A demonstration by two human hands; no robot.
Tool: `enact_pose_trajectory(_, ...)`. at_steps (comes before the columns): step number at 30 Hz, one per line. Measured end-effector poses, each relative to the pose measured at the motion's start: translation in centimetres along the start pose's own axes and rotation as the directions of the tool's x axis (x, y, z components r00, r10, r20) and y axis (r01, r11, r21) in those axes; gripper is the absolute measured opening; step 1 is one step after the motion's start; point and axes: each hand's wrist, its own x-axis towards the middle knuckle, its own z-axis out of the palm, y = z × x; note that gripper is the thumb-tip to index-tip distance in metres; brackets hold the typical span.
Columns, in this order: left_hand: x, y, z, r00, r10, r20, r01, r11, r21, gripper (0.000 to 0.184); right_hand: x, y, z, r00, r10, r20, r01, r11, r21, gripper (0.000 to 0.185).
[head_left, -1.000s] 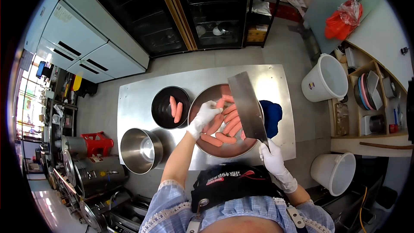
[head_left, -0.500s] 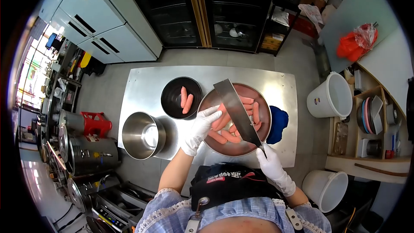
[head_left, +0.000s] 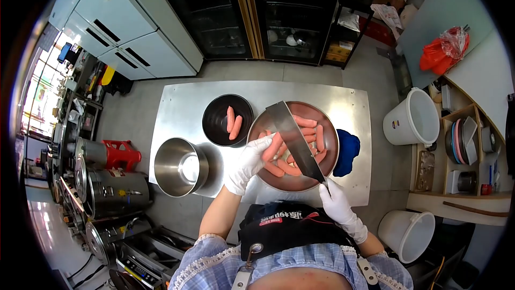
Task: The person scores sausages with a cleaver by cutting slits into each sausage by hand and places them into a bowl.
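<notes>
Steel table (head_left: 316,91) bears a wide pan (head_left: 295,184) of sausages (head_left: 306,122) towards its right edge, beside a blue cloth (head_left: 347,153). The left hand (head_left: 245,165) pinches one sausage (head_left: 272,149) over the pan; the right hand (head_left: 338,204) is closed round the handle of a cleaver (head_left: 294,137), whose blade hides part of the pile. A black bowl (head_left: 213,130) stands left of the pan.

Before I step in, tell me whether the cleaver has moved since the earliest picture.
Yes, to the left: judged against the wide pan, the cleaver now slants over its middle rather than its right side.
</notes>
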Motion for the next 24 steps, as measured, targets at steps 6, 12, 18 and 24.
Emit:
enact_pose_trajectory(6, -0.3, -0.6, 0.4, 0.992, 0.068, -0.105, -0.054, 0.990, 0.133, 0.025, 0.3, -0.6, 0.5, 1.000, 0.030, 0.005, -0.030, 0.999, 0.028, 0.017)
enact_pose_trajectory(12, -0.2, -0.9, 0.2, 0.993, -0.002, -0.121, 0.016, 0.993, 0.120, 0.021, 0.8, -0.8, 0.5, 0.992, 0.110, 0.061, -0.112, 0.994, 0.014, 0.018)
enact_pose_trajectory(18, 0.5, -1.0, 0.8, 0.985, 0.074, -0.158, -0.076, 0.997, -0.009, 0.028, 0.7, -0.8, 0.3, 0.984, 0.166, 0.065, -0.172, 0.980, 0.096, 0.021)
enact_pose_trajectory(24, 1.4, -1.2, 0.4, 0.995, 0.079, -0.061, -0.082, 0.996, -0.037, 0.016, 0.1, -1.2, 0.3, 0.985, 0.143, 0.100, -0.152, 0.985, 0.084, 0.023)
